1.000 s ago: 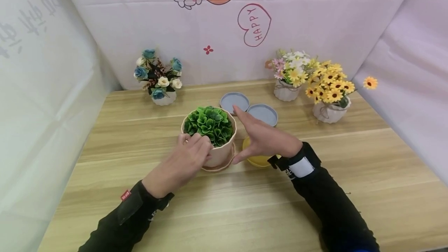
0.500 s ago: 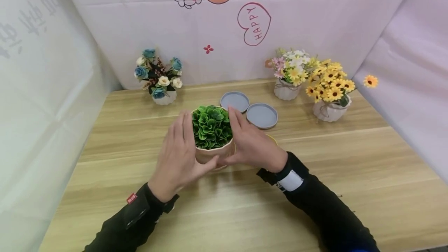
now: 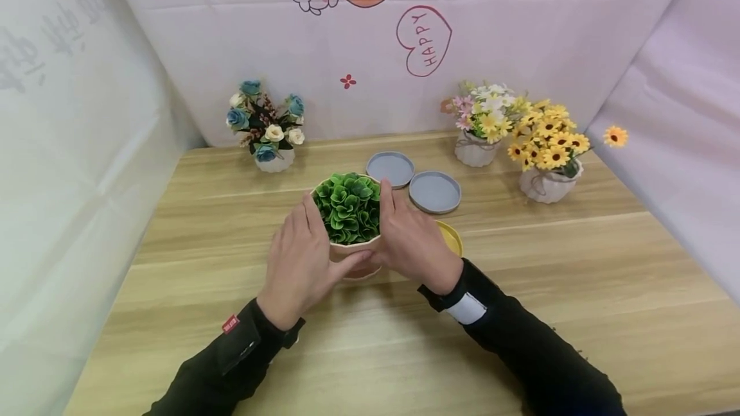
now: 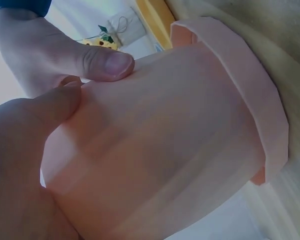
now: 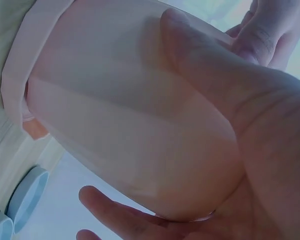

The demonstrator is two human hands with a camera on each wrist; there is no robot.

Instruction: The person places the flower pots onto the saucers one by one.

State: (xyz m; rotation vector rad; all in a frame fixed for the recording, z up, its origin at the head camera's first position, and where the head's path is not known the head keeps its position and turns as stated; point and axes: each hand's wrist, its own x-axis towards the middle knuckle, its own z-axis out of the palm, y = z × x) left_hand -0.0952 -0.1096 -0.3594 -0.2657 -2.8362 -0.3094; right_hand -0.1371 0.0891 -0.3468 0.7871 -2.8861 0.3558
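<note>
A pale pink flower pot (image 4: 155,135) full of green leaves (image 3: 349,208) stands upright at the table's middle. My left hand (image 3: 297,255) holds its left side, the thumb across the front just below the rim. My right hand (image 3: 413,242) grips the right side, its thumb (image 5: 190,45) pressed on the wall. The two thumbs lie close together in front. Under the pot is a pink saucer (image 4: 262,115); the pot's base lies within its raised rim in both wrist views. Whether the base touches the saucer I cannot tell.
A yellow saucer (image 3: 452,239) lies right of the pot, partly behind my right hand. Two grey-blue saucers (image 3: 435,192) lie behind it. Potted blue and cream roses (image 3: 274,159) stand back left; pink and white flowers (image 3: 475,149) and yellow daisies (image 3: 546,185) stand back right.
My left hand has gone from curled fingers at the pot's front rim to a hold around its left side. My right hand has closed in from the right onto the pot.
</note>
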